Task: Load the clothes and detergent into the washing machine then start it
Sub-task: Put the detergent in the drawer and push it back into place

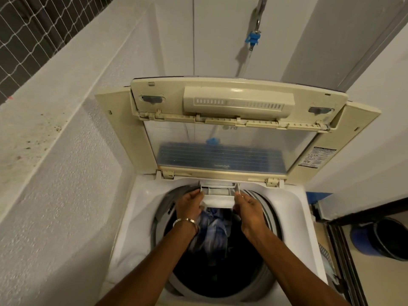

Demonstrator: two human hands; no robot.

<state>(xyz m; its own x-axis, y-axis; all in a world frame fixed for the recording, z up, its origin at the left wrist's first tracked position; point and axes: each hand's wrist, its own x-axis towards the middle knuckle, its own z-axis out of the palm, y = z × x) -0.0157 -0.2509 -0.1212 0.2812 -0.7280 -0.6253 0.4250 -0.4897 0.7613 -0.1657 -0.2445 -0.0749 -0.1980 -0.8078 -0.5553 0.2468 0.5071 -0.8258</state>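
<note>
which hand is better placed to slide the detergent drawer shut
Either could, but the right hand looks slightly better placed: it grips the detergent drawer at its right front corner, near the divided compartment. The left hand holds the left corner and could steady it. Clothes already lie in the drum.

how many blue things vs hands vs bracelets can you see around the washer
blue things: 4 (blue tap connector, blue hose fitting seen through the clear lid, blue round bucket, blue striped cloth in the drum)
hands: 2 (left hand, right hand, both with a grip on the white plastic detergent drawer)
bracelets: 1 (silver metal bangle)
total: 7
</note>
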